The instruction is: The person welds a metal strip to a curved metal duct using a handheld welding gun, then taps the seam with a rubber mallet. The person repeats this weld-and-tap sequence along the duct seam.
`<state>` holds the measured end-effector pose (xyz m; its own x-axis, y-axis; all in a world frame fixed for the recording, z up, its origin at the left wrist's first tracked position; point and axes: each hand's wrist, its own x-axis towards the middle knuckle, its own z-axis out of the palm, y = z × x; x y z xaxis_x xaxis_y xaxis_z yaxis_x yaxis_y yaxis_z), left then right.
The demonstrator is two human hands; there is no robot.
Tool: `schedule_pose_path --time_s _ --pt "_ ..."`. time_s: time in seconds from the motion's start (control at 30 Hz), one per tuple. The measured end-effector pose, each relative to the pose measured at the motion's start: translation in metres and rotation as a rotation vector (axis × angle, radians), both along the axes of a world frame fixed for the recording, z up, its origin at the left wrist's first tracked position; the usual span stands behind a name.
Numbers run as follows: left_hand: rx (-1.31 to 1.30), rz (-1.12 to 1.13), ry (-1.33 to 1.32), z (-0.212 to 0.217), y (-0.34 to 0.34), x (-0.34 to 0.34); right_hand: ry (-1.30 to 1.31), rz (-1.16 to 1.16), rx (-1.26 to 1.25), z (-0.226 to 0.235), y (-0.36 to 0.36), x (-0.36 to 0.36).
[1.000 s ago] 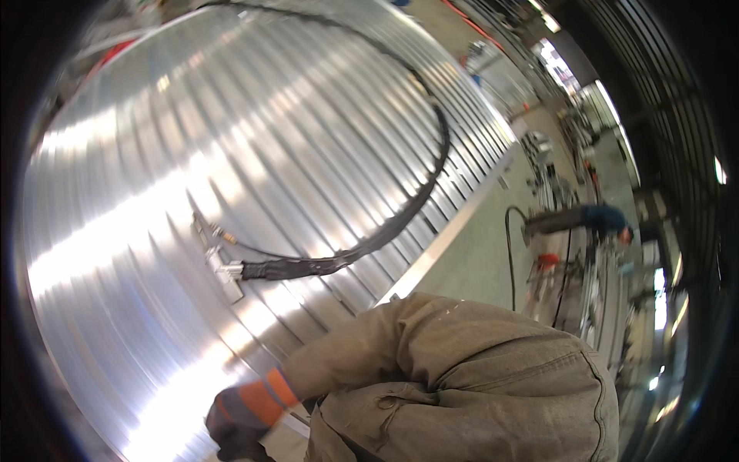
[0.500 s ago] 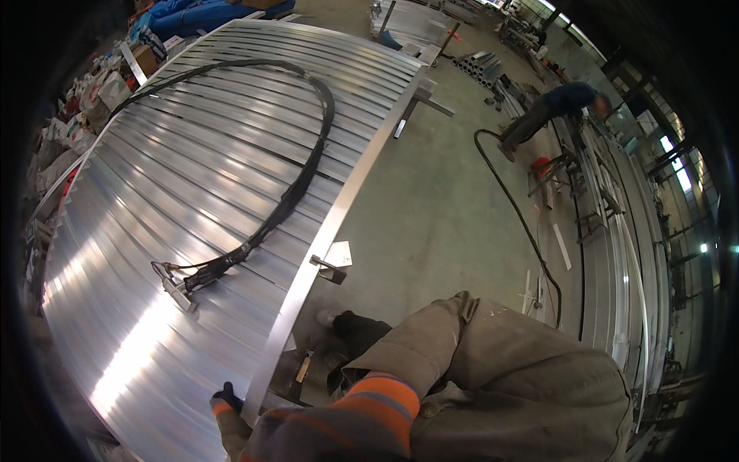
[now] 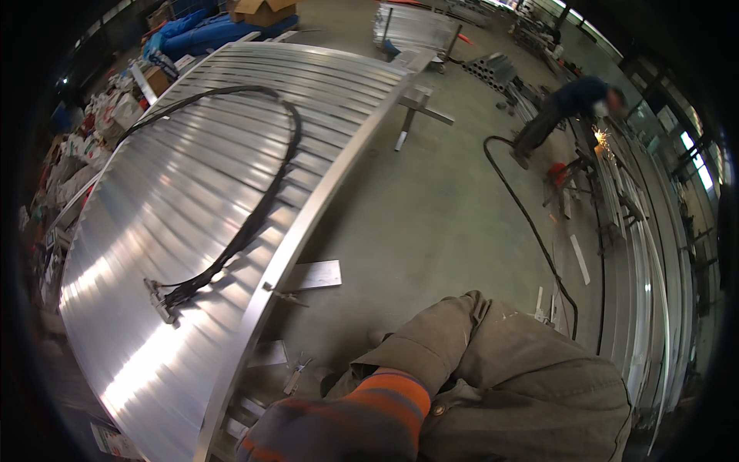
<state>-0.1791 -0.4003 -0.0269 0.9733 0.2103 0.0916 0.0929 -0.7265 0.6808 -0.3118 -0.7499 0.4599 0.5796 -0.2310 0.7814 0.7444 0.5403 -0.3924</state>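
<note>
Neither of my hands shows at this moment. Orange-and-grey striped knit clothing fills the lower edge and hides whatever lies beneath it. Beside it runs the pale metal edge rail of a large ribbed aluminium panel. On the panel rests a small metal tool head, joined to a thick black hose that loops toward the far left. My brown trousers take up the lower right.
Metal offcuts lie by the panel's near side. A black cable curves over the floor. At the right, another person bends over long metal profiles, with sparks flying. Blue sheeting and bags sit far left.
The dark-fingered hand at the panel's near edge has gone out of view. The view has shifted, showing more of the far end and the offcuts. Sparks now show by the other person.
</note>
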Motion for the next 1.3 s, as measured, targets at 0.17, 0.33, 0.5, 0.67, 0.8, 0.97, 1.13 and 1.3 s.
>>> schedule_pose_path --time_s 0.17,0.33,0.5,0.67,0.8,0.97,1.13,1.3 --pt "-0.067 -0.256 0.174 0.001 -0.115 -0.102 -0.038 -0.067 -0.014 0.012 -0.074 -0.072" --pt "-0.06 -0.519 0.453 -0.007 -0.178 -0.154 -0.096 -0.304 -0.331 -0.004 -0.143 -0.117" --pt "0.017 -0.683 0.8 -0.019 -0.19 -0.168 0.301 -0.537 -0.803 -0.121 -0.199 -0.149" --pt "0.171 -0.768 1.073 -0.024 -0.193 -0.139 1.507 -0.597 -0.929 -0.33 -0.25 -0.221" --pt "0.289 -0.804 1.176 -0.032 -0.23 -0.109 2.098 -0.815 -0.647 -0.492 -0.276 -0.366" --pt "0.37 -0.861 1.221 -0.053 -0.34 -0.103 2.416 -0.317 0.558 -0.625 -0.281 -0.563" --pt "0.356 -0.973 1.172 -0.063 -0.493 -0.113 2.565 -0.207 -0.198 -0.698 -0.373 -0.651" --pt "0.031 -0.693 1.044 -0.069 -0.668 -0.136 2.336 -0.449 0.562 -0.68 -0.563 -0.6"
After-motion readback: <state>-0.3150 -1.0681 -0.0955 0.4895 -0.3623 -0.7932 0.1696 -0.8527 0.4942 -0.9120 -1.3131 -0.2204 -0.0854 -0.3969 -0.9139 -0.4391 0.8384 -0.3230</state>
